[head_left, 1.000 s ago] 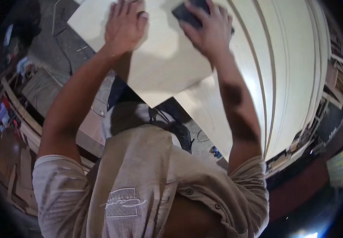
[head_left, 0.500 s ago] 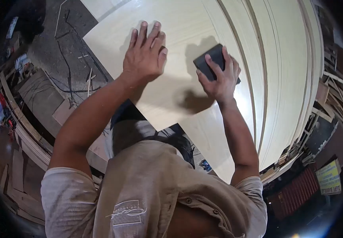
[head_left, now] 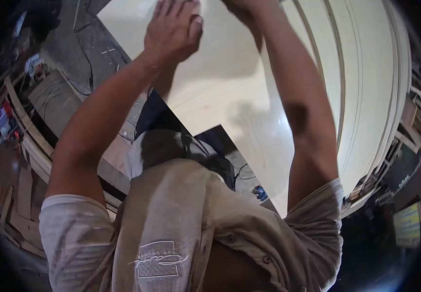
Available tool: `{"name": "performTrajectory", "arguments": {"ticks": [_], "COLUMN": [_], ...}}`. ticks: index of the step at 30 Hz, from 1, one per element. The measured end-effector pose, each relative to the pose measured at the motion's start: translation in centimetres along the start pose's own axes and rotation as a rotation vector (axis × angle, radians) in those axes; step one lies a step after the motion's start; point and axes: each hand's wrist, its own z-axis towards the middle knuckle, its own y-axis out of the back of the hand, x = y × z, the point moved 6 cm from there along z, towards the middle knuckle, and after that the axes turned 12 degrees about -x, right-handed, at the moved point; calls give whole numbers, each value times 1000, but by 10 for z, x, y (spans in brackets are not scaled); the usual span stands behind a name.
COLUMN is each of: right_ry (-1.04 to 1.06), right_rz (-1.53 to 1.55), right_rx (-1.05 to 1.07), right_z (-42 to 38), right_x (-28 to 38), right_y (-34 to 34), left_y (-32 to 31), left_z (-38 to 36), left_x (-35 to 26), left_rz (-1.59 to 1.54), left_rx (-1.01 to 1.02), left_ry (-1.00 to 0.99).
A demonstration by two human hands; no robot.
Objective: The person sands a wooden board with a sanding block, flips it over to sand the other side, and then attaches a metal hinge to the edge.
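Note:
My left hand [head_left: 174, 31] lies on a pale wooden sheet [head_left: 210, 92] near its left edge. Its fingers are stretched out, with the tips close to the top of the picture. My right hand [head_left: 244, 6] is at the top edge, over the far part of the same sheet, and mostly cut off. Its fingers are out of view, and so is the dark block it held a moment ago. A shadow from my right arm falls across the sheet.
More pale sheets [head_left: 368, 97] overlap on the right, their edges forming long ridges. Wood scraps [head_left: 25, 194] lie at the lower left, and thin cables run over the grey floor [head_left: 101, 36]. A yellow sign [head_left: 407, 225] stands at the lower right.
My right hand has moved forward, away from my body, so the dark block has left the picture. My left hand sits higher in view, still on the sheet. The camera view has shifted.

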Motion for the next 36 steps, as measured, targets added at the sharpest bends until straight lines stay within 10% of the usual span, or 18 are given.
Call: {"name": "performTrajectory", "arguments": {"ticks": [9, 24, 31, 36], "right_ry": [-69, 84, -5, -127], "right_rz": [-103, -81, -154, -138], "right_rx": [-8, -31, 10, 98], "right_z": [-233, 63, -157, -295], "right_x": [-26, 40, 24, 44], "right_y": [62, -60, 4, 59], "left_y": [-7, -3, 3, 6], "left_z": [-10, -8, -8, -19], "left_x": [19, 20, 39, 90], "left_rz": [56, -119, -324, 138], "left_rx": [-160, -203, -256, -121], "left_ry": [-107, -74, 34, 13]}}
